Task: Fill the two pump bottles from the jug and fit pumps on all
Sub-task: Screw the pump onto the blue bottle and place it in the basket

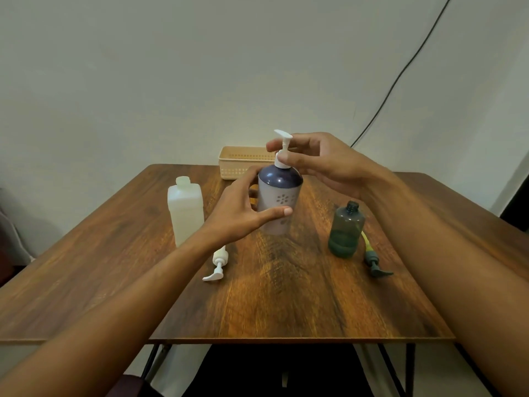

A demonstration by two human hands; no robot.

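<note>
My left forearm and right forearm reach in from the near edge and meet at the middle of the worktop. My left hand grips the body of the purple-shouldered pump bottle, thumb laid across its front. My right hand pinches the collar of the white pump seated on its neck.

The first risk, as I judge it, is the collar: if it bites crooked on the thread it will jam or leak, and I cannot tell from here how square it sits. If my left grip slackens while I twist, the bottle could spin or tip.

My right forearm passes just above the green bottle, which stands open-necked with liquid in its lower part. A dropped wrist would knock it over and spill it. Its green pump with the yellow tube lies just behind and beside it.

My left forearm runs close by the open translucent jug and crosses over the tube end of the spare white pump lying flat. A careless pull back could sweep either one.

The worktop is dark wood grain on thin metal legs, with a beige slotted basket at the far edge. Behind it is a plain pale wall, and a black cable slants down it on the right.
</note>
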